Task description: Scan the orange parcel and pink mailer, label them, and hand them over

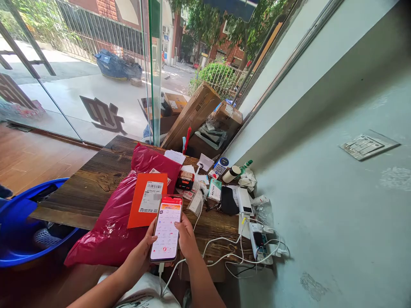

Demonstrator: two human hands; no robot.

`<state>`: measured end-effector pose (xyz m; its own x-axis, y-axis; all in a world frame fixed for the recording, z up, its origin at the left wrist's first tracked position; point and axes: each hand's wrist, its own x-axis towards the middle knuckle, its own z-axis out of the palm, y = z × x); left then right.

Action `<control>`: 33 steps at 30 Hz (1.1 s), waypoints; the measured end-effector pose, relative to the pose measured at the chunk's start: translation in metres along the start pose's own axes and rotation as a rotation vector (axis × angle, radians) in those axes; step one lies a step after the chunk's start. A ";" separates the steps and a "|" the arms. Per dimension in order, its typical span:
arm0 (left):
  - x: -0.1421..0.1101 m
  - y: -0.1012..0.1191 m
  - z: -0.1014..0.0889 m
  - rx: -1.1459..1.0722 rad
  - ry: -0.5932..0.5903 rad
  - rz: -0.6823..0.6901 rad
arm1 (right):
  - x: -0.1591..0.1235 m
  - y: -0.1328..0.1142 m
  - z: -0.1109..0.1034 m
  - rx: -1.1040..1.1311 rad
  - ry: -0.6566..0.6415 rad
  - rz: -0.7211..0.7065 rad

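Observation:
A smartphone [165, 233] with a lit screen of small icons under a red top bar is held upright between my two hands. My left hand [146, 244] grips its left edge, the thumb over the glass. On the other side my right hand [186, 235] wraps the right edge, its thumb on the screen. A white charging cable [161, 269] is plugged into the phone's bottom end. Just behind the phone, an orange envelope [135, 214] with a white label lies on a large red plastic parcel [112, 231].
The dark wooden table [105, 167] carries a power strip [258, 241] with tangled cables, a black pouch [229, 200], a QR code stand [220, 167] and small boxes. A blue tub [19, 256] stands at left. Cardboard boxes [192, 113] lean behind the glass; a wall [337, 214] bounds the right.

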<state>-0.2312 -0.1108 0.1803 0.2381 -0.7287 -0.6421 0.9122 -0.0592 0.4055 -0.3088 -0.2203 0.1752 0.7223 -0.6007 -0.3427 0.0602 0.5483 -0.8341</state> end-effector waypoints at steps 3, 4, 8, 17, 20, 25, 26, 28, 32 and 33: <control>-0.002 -0.003 -0.001 -0.009 0.088 0.000 | 0.001 0.004 0.002 0.018 -0.014 0.011; -0.004 -0.004 -0.003 -0.022 0.089 0.001 | 0.001 0.007 0.003 0.032 -0.025 0.016; -0.008 -0.004 -0.017 -0.082 0.063 0.043 | 0.005 0.025 0.015 0.073 -0.019 0.042; 0.006 0.028 -0.020 -0.060 0.129 0.231 | 0.040 0.039 0.045 0.027 0.066 0.053; 0.008 0.032 -0.020 -0.080 0.107 0.264 | 0.046 0.034 0.045 0.007 -0.013 0.012; 0.012 0.031 -0.025 -0.088 0.078 0.263 | 0.046 0.030 0.046 0.008 -0.044 -0.013; 0.013 0.031 -0.026 -0.076 0.064 0.256 | 0.046 0.029 0.048 0.019 -0.032 -0.004; 0.013 0.031 -0.028 -0.045 0.035 0.246 | 0.045 0.027 0.050 0.035 -0.004 0.009; 0.013 0.031 -0.029 -0.021 0.018 0.241 | 0.045 0.028 0.049 0.018 -0.007 0.004; 0.012 0.031 -0.028 -0.027 0.026 0.245 | 0.046 0.029 0.047 0.010 -0.015 0.004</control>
<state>-0.1908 -0.1025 0.1665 0.4615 -0.7013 -0.5432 0.8345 0.1356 0.5340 -0.2411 -0.2044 0.1555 0.7331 -0.5895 -0.3392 0.0643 0.5566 -0.8283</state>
